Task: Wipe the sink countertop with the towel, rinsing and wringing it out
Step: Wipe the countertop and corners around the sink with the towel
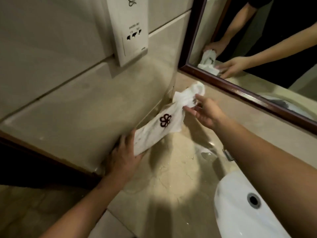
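Observation:
A white towel with a dark flower emblem stretches diagonally above the beige marble countertop, near the corner where the side wall meets the mirror. My left hand grips the towel's lower end against the side wall. My right hand pinches the bunched upper end with thumb and fingertips. The white sink basin with its round overflow hole lies at the lower right, under my right forearm.
A dark wood-framed mirror runs along the back and reflects both hands and the towel. A white wall dispenser hangs on the tiled left wall. A wet patch glistens on the counter beside the sink.

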Motion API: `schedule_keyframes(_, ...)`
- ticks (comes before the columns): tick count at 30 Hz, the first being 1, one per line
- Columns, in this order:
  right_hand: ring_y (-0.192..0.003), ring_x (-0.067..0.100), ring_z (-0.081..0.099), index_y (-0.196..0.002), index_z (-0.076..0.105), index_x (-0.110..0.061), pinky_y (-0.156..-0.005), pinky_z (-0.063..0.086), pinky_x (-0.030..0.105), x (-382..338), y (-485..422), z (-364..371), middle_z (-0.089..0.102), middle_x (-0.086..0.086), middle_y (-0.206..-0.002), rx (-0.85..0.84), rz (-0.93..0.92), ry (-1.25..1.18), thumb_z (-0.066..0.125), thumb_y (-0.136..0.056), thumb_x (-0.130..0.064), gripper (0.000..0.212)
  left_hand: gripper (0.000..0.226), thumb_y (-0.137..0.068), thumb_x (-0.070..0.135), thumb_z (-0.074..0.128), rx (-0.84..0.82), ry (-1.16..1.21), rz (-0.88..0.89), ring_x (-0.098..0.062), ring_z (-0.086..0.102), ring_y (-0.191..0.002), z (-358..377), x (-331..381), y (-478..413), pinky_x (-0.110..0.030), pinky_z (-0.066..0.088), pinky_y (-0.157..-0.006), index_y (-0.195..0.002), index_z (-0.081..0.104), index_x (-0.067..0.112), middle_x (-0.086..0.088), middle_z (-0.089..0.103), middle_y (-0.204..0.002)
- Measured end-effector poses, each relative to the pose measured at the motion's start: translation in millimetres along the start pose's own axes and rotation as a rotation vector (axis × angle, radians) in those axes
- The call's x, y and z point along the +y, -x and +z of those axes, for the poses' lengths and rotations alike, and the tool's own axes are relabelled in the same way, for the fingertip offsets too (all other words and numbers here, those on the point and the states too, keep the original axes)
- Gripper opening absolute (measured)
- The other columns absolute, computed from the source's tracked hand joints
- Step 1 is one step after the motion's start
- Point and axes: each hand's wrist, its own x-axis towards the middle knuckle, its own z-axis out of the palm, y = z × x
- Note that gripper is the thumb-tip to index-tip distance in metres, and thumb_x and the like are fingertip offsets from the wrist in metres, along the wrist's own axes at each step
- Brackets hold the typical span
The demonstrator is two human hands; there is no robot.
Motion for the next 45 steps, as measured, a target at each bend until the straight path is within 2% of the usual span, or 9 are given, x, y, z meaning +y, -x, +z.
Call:
schedule_keyframes(4,-0.083,0.015,0.062,-0.159,0.026,-0.011,-0.056,0.053,0.022,48,-20,-12,0.057,0.010,-0.129,0.026,-0.070,0.657,0.064,-0.100,-0.014,0.070,0.081,-0.072,0.040,0.088,-0.093,-0.273,0.152,-0.040,0.059,-0.116,34,-27,26,-0.051,0.057,-0.082,-0.143,0.056,0.017,-0.017,0.050,-0.145)
schedule_keyframes(7,-0.121,0.034,0.061,-0.155,0.035,-0.012,-0.097,0.055,0.038,78,-33,-24,0.053,0.014,-0.148,0.002,-0.209,1.071,0.066,-0.090,-0.043,0.079,0.068,-0.089,0.050,0.065,-0.094,-0.232,0.276,-0.037,0.046,-0.138,50,-43,33,-0.053,0.051,-0.099,-0.148,0.053,0.018,-0.014,0.046,-0.155)
schedule_keyframes(10,-0.134,0.041,0.046,-0.154,0.035,-0.007,-0.110,0.041,0.044,99,-41,-12,0.044,0.021,-0.150,-0.042,-0.431,1.324,0.057,-0.102,-0.035,0.063,0.072,-0.099,0.057,0.039,-0.152,-0.206,0.403,-0.029,0.027,-0.154,63,-59,30,-0.045,0.027,-0.121,-0.160,0.034,0.021,-0.009,0.027,-0.169)
schedule_keyframes(15,-0.158,0.034,-0.004,-0.164,0.003,-0.014,-0.127,0.009,0.051,132,-73,29,-0.002,0.017,-0.171,-0.068,-0.490,1.455,0.038,-0.107,-0.047,0.075,0.061,-0.104,0.031,0.037,-0.130,-0.136,0.475,-0.029,0.017,-0.159,76,-70,25,-0.046,0.019,-0.125,-0.162,0.028,0.012,-0.013,0.017,-0.172)
schedule_keyframes(19,-0.157,0.033,-0.015,-0.164,0.005,-0.020,-0.125,0.000,0.060,147,-96,44,-0.011,0.013,-0.172,-0.026,-0.416,1.471,0.035,-0.103,-0.045,0.072,0.066,-0.101,0.026,0.043,-0.141,-0.057,0.445,-0.025,0.017,-0.159,79,-72,19,-0.041,0.015,-0.129,-0.162,0.027,0.010,-0.012,0.017,-0.172)
schedule_keyframes(27,-0.158,0.035,0.005,-0.160,0.026,-0.031,-0.126,-0.004,0.056,153,-90,36,0.008,0.010,-0.172,0.022,-0.515,1.536,0.037,-0.103,-0.042,0.059,0.062,-0.106,0.033,0.038,-0.184,-0.027,0.337,-0.028,0.028,-0.154,76,-67,30,-0.044,0.024,-0.126,-0.164,0.024,0.018,-0.009,0.024,-0.170)
schedule_keyframes(34,-0.138,0.040,0.037,-0.146,0.044,-0.013,-0.116,0.029,0.054,171,-53,-3,0.041,0.019,-0.151,0.207,-0.608,1.570,0.046,-0.095,-0.035,0.055,0.067,-0.104,0.046,0.042,-0.214,-0.064,0.341,-0.020,0.023,-0.155,72,-64,55,-0.037,0.020,-0.124,-0.164,0.020,0.027,-0.001,0.019,-0.171)
schedule_keyframes(40,-0.113,0.036,0.045,-0.132,0.054,-0.008,-0.094,0.046,0.043,175,-29,-11,0.052,0.017,-0.130,0.216,-0.691,1.614,0.048,-0.098,-0.024,0.039,0.071,-0.087,-0.008,0.052,-0.152,-0.002,0.459,-0.040,0.045,-0.135,67,-93,40,-0.058,0.046,-0.107,-0.153,0.044,0.016,-0.017,0.044,-0.152)
schedule_keyframes(45,-0.119,0.035,0.043,-0.133,0.053,-0.011,-0.096,0.041,0.043,181,-33,24,0.051,0.015,-0.136,0.250,-0.674,1.532,0.038,-0.098,-0.028,0.041,0.065,-0.084,-0.002,0.036,-0.037,-0.161,0.399,-0.043,0.036,-0.144,60,-88,45,-0.057,0.040,-0.111,-0.147,0.052,0.004,-0.023,0.042,-0.156)
